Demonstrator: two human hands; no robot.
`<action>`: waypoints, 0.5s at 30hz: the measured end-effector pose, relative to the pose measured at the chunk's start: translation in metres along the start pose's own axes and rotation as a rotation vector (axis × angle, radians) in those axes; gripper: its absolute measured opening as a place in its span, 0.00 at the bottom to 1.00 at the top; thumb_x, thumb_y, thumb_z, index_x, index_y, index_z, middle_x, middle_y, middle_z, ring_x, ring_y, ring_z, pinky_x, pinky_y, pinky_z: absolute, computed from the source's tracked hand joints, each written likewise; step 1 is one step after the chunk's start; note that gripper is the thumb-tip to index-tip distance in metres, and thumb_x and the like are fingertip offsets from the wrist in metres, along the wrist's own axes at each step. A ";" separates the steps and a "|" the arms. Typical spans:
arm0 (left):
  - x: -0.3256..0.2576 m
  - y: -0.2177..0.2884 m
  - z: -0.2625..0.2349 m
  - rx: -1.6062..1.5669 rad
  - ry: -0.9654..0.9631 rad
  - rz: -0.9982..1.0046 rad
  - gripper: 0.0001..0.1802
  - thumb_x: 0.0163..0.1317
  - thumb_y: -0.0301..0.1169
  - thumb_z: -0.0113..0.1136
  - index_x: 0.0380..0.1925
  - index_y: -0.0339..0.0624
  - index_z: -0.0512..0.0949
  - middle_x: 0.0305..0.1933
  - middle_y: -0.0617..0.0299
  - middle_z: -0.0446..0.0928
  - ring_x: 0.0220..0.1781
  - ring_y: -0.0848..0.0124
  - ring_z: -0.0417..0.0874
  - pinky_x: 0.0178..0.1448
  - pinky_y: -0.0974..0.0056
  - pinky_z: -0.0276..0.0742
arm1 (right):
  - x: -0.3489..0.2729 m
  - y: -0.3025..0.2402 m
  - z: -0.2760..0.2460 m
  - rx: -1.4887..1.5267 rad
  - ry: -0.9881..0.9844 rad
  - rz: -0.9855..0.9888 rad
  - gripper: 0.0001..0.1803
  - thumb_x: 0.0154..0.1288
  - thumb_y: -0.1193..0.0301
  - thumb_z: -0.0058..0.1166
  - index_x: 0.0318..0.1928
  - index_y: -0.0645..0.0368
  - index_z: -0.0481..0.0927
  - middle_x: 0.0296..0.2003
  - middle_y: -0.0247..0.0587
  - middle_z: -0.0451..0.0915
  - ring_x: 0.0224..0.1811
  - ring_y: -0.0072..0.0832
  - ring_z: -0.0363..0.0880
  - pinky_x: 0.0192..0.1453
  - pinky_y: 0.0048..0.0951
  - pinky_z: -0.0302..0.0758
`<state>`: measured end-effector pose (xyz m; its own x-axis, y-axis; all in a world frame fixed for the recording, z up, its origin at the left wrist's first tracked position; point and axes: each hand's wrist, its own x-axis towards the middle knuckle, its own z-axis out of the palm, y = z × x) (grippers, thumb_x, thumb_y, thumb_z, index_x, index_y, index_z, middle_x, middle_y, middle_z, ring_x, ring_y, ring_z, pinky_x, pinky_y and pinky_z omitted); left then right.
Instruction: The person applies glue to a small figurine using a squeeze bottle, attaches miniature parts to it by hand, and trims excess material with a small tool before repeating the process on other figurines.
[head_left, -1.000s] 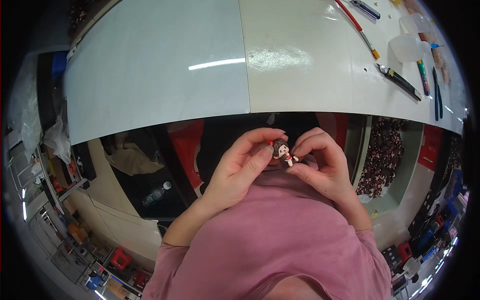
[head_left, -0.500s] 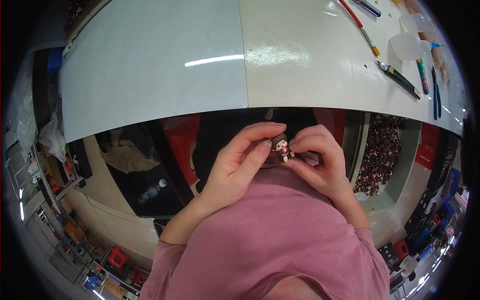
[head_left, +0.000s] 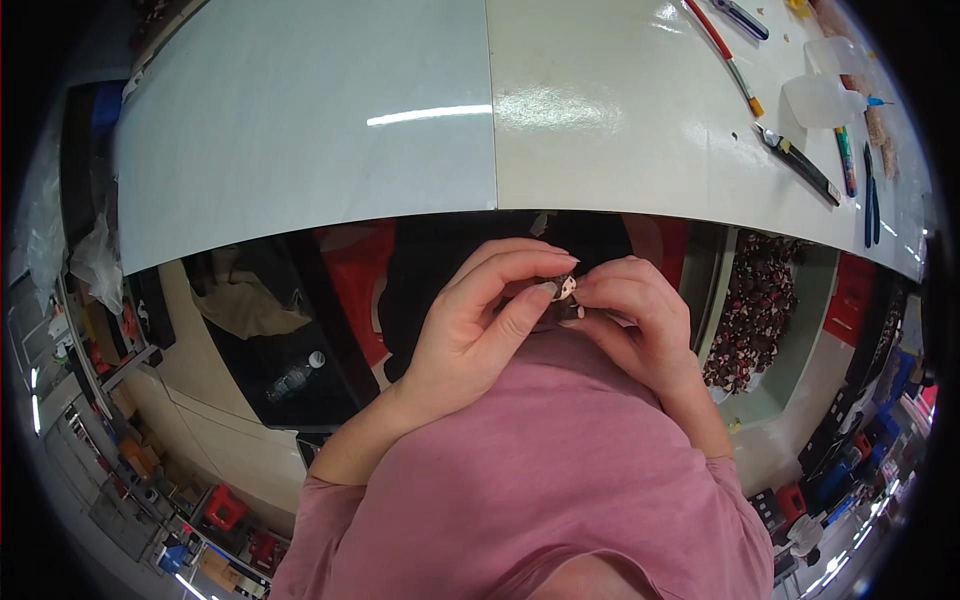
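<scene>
Tiny figure [head_left: 566, 290] mostly behind fingertips [head_left: 545, 290]

both bare forearms rise from the lower edge and meet in front of the chest. the left hand [head_left: 480, 320] curls its fingers inward, thumb raised, fingertips touching those of the right hand [head_left: 630, 320], pinched shut.

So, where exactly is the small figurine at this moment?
In the head view the small figurine sits near the picture's middle, pinched between the fingertips of the left hand and the right hand, close to the pink shirt and below the white table's near edge.
</scene>
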<state>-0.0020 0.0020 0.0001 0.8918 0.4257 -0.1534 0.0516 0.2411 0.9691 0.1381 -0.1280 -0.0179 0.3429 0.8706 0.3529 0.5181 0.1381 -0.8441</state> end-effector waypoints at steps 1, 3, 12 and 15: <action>0.000 0.000 0.000 0.033 0.000 -0.013 0.12 0.66 0.22 0.49 0.49 0.35 0.73 0.52 0.58 0.68 0.52 0.72 0.74 0.54 0.71 0.72 | 0.000 0.001 0.000 -0.001 -0.001 0.000 0.19 0.43 0.80 0.67 0.39 0.59 0.76 0.34 0.40 0.78 0.33 0.32 0.78 0.34 0.28 0.76; -0.001 0.000 0.002 0.018 0.004 -0.034 0.12 0.66 0.22 0.49 0.49 0.35 0.74 0.52 0.58 0.68 0.50 0.73 0.74 0.53 0.72 0.72 | -0.002 0.001 -0.001 0.030 -0.020 0.017 0.19 0.43 0.80 0.67 0.38 0.59 0.76 0.33 0.39 0.78 0.33 0.32 0.78 0.34 0.29 0.76; -0.003 -0.005 0.006 -0.020 0.011 -0.055 0.12 0.67 0.23 0.49 0.49 0.35 0.74 0.51 0.59 0.68 0.49 0.74 0.74 0.53 0.72 0.72 | -0.006 0.001 -0.003 0.082 -0.039 0.074 0.19 0.42 0.81 0.67 0.37 0.59 0.75 0.33 0.39 0.78 0.33 0.33 0.77 0.34 0.29 0.75; -0.002 -0.005 0.005 -0.009 0.001 -0.043 0.13 0.67 0.23 0.48 0.50 0.35 0.73 0.51 0.59 0.68 0.50 0.74 0.74 0.54 0.72 0.71 | -0.008 0.003 -0.003 0.073 -0.015 0.051 0.19 0.43 0.81 0.67 0.37 0.59 0.75 0.33 0.40 0.78 0.34 0.33 0.77 0.34 0.29 0.75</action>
<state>-0.0018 -0.0049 -0.0033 0.8885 0.4153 -0.1952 0.0862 0.2669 0.9599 0.1392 -0.1358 -0.0219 0.3552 0.8843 0.3030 0.4413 0.1271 -0.8883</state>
